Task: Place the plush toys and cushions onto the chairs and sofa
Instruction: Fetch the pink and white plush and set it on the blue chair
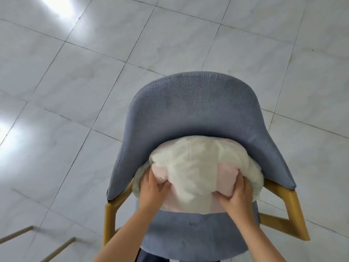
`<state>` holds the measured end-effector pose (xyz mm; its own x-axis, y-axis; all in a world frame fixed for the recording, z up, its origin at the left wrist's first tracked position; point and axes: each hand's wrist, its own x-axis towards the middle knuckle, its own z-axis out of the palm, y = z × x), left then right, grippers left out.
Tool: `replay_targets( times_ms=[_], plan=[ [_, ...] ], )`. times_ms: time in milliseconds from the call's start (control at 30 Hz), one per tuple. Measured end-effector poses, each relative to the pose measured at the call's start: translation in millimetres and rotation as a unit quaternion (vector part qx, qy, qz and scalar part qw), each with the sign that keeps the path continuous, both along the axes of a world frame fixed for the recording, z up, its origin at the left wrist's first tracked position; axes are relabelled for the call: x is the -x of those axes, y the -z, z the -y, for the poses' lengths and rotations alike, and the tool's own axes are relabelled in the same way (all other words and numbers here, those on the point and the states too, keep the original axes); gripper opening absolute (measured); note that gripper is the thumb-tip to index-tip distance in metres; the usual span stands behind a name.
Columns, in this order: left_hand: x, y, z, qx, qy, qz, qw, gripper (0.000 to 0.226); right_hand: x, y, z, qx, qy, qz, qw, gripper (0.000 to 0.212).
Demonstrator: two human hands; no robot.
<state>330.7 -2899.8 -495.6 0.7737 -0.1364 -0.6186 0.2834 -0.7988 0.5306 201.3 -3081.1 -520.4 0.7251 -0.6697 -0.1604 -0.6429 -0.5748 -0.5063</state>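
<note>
A blue-grey fabric chair [190, 110] with yellow wooden legs stands right below me, its curved back away from me. A fluffy white and pale pink plush toy [196, 167] lies on the seat, pushed against the backrest. My left hand [151, 188] grips its left front edge. My right hand [238, 195] grips its right front edge. Both hands have their fingers pressed into the soft fabric. The front part of the seat [192, 233] is bare.
Glossy white tiled floor [94, 72] surrounds the chair on all sides. Two light wooden legs [60, 248] of another piece of furniture reach in at the bottom left corner.
</note>
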Motion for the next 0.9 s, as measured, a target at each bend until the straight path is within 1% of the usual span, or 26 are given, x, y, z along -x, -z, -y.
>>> replay_targets(
  times_ms=[67,100,167,200,233,267,300,367,400,433,467,500,567,633,700,733,800,867,900],
  plan=[
    [7,-4,-8,-0.016,-0.015,0.05,0.999,0.08,10,-13,1,0.066,0.002,-0.005,0.998,0.101],
    [10,-5,-13,-0.028,-0.018,0.057,0.998,0.087,15,-18,2,0.094,0.006,-0.013,0.995,0.101],
    [13,-1,-24,-0.046,-0.007,0.028,0.999,0.104,19,-19,8,0.132,0.01,-0.031,0.991,0.101],
    [14,3,-28,-0.051,0.009,0.003,0.999,0.11,17,-15,13,0.131,-0.004,-0.043,0.99,0.102],
    [14,6,-28,-0.053,0.021,-0.027,0.998,0.112,11,-11,19,0.107,-0.018,-0.053,0.993,0.1],
    [13,8,-25,-0.049,0.016,-0.053,0.997,0.107,2,-8,23,0.071,-0.027,-0.053,0.996,0.094],
    [12,9,-18,-0.042,-0.003,-0.068,0.997,0.096,-8,-6,24,0.034,-0.019,-0.042,0.998,0.081],
    [13,6,1,-0.016,-0.043,-0.066,0.997,0.056,-22,-5,22,-0.02,0.028,-0.003,0.999,0.054],
    [16,1,8,-0.003,-0.059,-0.054,0.997,0.035,-25,-5,19,-0.034,0.047,0.015,0.998,0.045],
    [19,-4,12,0.008,-0.077,-0.041,0.996,0.02,-24,-7,18,-0.036,0.052,0.031,0.997,0.04],
    [21,-10,12,0.019,-0.096,-0.026,0.995,0.018,-20,-9,17,-0.03,0.045,0.045,0.998,0.038],
    [23,-15,8,0.028,-0.115,-0.013,0.993,0.022,-14,-11,16,-0.021,0.033,0.052,0.998,0.038],
    [27,-19,-4,0.032,-0.12,0.011,0.992,0.022,-4,-15,17,0.0,0.013,0.045,0.999,0.042],
    [24,-15,-11,0.002,-0.092,0.023,0.995,0.03,-1,-11,17,0.024,0.01,0.025,0.999,0.05],
    [15,-3,-12,-0.05,-0.059,0.041,0.996,0.041,-3,-3,17,0.049,0.006,-0.024,0.998,0.064],
    [8,2,-10,-0.065,-0.054,0.051,0.995,0.044,-6,1,18,0.049,0.001,-0.041,0.998,0.071],
    [0,4,-4,-0.058,-0.051,0.06,0.995,0.038,-11,5,25,0.028,-0.001,-0.046,0.999,0.076],
    [1,0,2,-0.025,-0.044,0.067,0.996,0.018,-14,1,29,-0.007,-0.009,-0.027,1.0,0.068],
    [6,-3,2,-0.008,-0.044,0.068,0.997,0.016,-14,-2,29,-0.026,-0.018,-0.014,0.999,0.062]
  ],
)
